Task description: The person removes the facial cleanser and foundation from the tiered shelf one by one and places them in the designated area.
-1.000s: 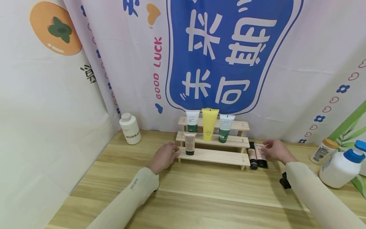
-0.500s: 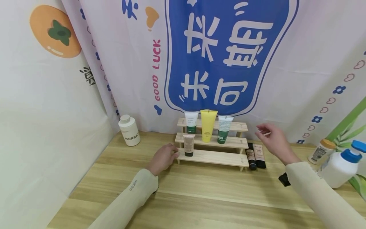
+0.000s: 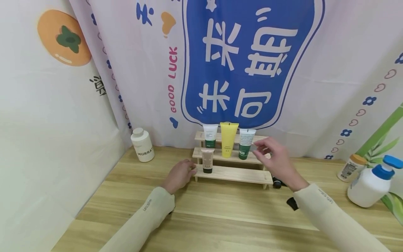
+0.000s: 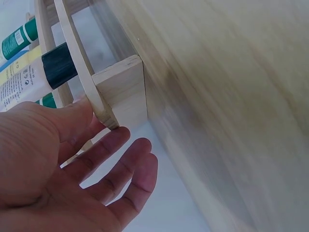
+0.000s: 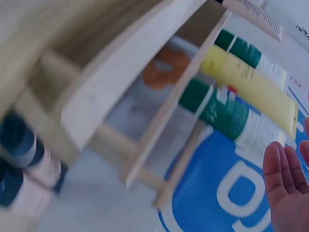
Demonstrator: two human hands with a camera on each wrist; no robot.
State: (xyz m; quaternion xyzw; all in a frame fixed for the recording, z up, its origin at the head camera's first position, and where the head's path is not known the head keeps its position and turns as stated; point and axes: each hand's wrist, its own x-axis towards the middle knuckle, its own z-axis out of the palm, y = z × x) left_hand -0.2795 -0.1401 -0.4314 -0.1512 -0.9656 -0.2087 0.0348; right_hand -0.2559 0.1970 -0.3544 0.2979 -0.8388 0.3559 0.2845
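Observation:
A three-step wooden rack [image 3: 240,174] stands against the back curtain. My left hand [image 3: 178,176] pinches the left end of its lowest board; in the left wrist view, the thumb lies on the board and the index finger touches its edge. A small pinkish tube [image 3: 207,160] with a dark cap stands on that board. Higher up are a white-and-green tube [image 3: 210,134], a yellow tube [image 3: 228,140] and a second green-and-white tube [image 3: 246,144]. My right hand [image 3: 277,161] hovers beside this last tube, holding nothing, fingers apart from it in the right wrist view.
Black-capped tubes [image 3: 277,182] lie right of the rack, mostly hidden by my right hand. A white MURRAY bottle [image 3: 143,145] stands at the left. On the right are an orange-capped bottle [image 3: 352,168], a blue-topped pump bottle [image 3: 369,185] and leaves [image 3: 385,154].
My right hand has left the black-capped tubes, risen, and moved left to beside the right green-and-white tube. The left hand stays at the rack's end.

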